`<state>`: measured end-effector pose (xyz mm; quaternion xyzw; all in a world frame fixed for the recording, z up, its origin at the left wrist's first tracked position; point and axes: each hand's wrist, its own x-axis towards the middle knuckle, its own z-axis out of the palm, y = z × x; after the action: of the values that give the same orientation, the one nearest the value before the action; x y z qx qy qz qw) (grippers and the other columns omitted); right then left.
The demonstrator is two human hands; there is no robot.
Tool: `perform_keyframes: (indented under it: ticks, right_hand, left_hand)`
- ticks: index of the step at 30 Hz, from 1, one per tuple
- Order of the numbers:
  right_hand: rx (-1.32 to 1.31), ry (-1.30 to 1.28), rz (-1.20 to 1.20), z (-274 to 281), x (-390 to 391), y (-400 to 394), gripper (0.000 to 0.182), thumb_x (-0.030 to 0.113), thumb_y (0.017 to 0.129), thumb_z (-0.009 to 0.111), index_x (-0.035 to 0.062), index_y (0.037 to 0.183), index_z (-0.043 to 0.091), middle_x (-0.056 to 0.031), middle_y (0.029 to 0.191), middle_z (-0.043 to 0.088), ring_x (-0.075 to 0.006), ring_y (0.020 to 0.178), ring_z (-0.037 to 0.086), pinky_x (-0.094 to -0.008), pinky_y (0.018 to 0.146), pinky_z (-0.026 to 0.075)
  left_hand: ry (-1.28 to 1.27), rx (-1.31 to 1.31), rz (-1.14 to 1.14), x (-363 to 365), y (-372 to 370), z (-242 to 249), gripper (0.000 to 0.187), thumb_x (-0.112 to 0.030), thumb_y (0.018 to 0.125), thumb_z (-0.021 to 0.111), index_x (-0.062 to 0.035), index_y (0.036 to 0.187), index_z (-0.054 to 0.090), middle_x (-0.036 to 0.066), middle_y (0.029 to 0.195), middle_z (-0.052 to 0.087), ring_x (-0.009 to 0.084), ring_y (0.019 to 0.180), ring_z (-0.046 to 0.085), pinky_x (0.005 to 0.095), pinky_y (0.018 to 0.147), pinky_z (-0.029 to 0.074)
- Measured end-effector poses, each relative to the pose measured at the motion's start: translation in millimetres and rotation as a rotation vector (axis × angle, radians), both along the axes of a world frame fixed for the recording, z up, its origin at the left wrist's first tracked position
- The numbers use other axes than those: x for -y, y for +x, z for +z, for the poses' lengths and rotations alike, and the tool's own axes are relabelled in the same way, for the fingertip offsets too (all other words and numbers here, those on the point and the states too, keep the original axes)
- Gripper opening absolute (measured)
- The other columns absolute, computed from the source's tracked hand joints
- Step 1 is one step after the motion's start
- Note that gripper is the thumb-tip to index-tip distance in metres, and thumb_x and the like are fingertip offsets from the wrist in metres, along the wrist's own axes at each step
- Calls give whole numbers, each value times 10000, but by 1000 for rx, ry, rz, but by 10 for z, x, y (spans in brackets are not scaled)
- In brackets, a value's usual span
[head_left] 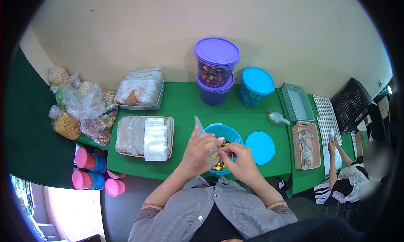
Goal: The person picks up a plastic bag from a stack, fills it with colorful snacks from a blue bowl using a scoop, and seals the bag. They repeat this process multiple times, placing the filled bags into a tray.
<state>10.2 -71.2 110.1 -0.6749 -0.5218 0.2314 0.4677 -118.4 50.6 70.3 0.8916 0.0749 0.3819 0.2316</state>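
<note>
My left hand [197, 153] is closed around a small transparent plastic bag [199, 125], whose end sticks up past the fingers. Close beside it, the fingers of my right hand [240, 161] are pinched together at the bag's edge, partly covering it. Both hands are over a blue tub [216, 128] containing small colourful pieces [219, 166], perhaps wrapped sweets. To the right of the tub lies its round blue lid [259, 148]. The bag's contents, if any, are mostly hidden by my fingers.
Left are a basket of plastic bags [155, 139], another bag-filled basket [141, 88] and large snack bags [67, 123]. Behind stand purple-lidded tubs [217, 51], a blue-lidded tub [257, 81] and a scoop [278, 117]. At right, a person [343, 179] works near a pink basket [298, 158].
</note>
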Motion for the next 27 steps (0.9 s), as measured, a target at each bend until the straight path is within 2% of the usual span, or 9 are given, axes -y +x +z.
perform_keyframes:
  ticks: [5, 8, 10, 13, 15, 20, 22, 24, 27]
  right_hand:
    - [-86, -5, -97, -120, -32, 100, 93, 73, 833, 670, -17, 816, 653, -45, 726, 617, -81, 601, 532, -257, 531, 412]
    - [-150, -31, -85, -166, -99, 216, 111, 89, 851, 651, -18, 822, 647, -41, 699, 606, -81, 596, 528, -254, 534, 421]
    - [-199, -40, -61, -227, -140, 269, 119, 96, 867, 627, -18, 838, 643, -45, 675, 598, -89, 597, 530, -252, 542, 430]
    - [-437, 132, -18, -310, -224, 367, 161, 135, 921, 578, -8, 935, 649, -33, 746, 612, -89, 701, 564, -251, 630, 457]
    - [-562, 61, -6, -319, -298, 508, 259, 198, 968, 534, 8, 1132, 595, -48, 901, 614, -106, 873, 581, -259, 754, 469]
    - [-703, -181, 240, -711, -422, 313, 385, 232, 985, 520, 16, 1299, 471, -60, 1113, 569, -149, 1013, 574, -290, 852, 478]
    - [-1476, -121, 227, -709, -445, 194, 364, 226, 981, 526, 11, 1273, 489, -62, 1151, 573, -162, 1051, 578, -318, 885, 487]
    - [-1557, -115, 273, -820, -468, 192, 365, 229, 975, 536, 15, 1267, 492, -71, 1189, 569, -163, 1092, 570, -335, 916, 487]
    - [-1614, -103, 326, -906, -519, 191, 344, 249, 978, 524, 36, 1246, 491, -36, 1066, 596, -114, 927, 594, -284, 838, 505]
  left_hand:
    - [56, -48, -18, -139, 41, 35, 659, -144, 586, 808, -163, 1198, 563, 29, 1017, 610, 223, 1014, 594, 490, 1062, 340]
    - [-30, -15, -55, -185, 106, -48, 612, -147, 572, 817, -127, 1138, 585, 45, 1028, 603, 251, 991, 591, 444, 996, 402]
    - [-240, 12, -29, -159, 124, -14, 562, -111, 599, 797, -99, 1115, 575, 63, 1000, 599, 247, 952, 591, 401, 924, 438]
    - [-478, 91, -65, -251, 128, -159, 515, -76, 645, 758, -78, 1114, 546, 87, 990, 587, 236, 925, 587, 371, 894, 443]
    - [-559, 198, -114, -261, 122, -241, 500, -67, 664, 740, -81, 1116, 527, 93, 995, 582, 228, 935, 584, 372, 891, 443]
    - [-593, 446, -348, -180, 150, -137, 503, -64, 681, 736, -90, 1113, 480, 109, 1023, 573, 242, 993, 581, 424, 955, 418]
    - [-457, 408, -418, -176, 155, -31, 547, -52, 666, 751, -93, 1124, 454, 107, 1019, 575, 254, 1032, 578, 481, 1034, 360]
    - [-383, 384, -422, -140, 127, 88, 532, -81, 692, 743, -105, 1111, 416, 96, 979, 556, 257, 1013, 577, 495, 1054, 335]
    - [-361, 422, -463, -113, 88, 113, 541, -52, 681, 744, -107, 1104, 411, 96, 976, 558, 263, 1011, 580, 506, 1074, 314]
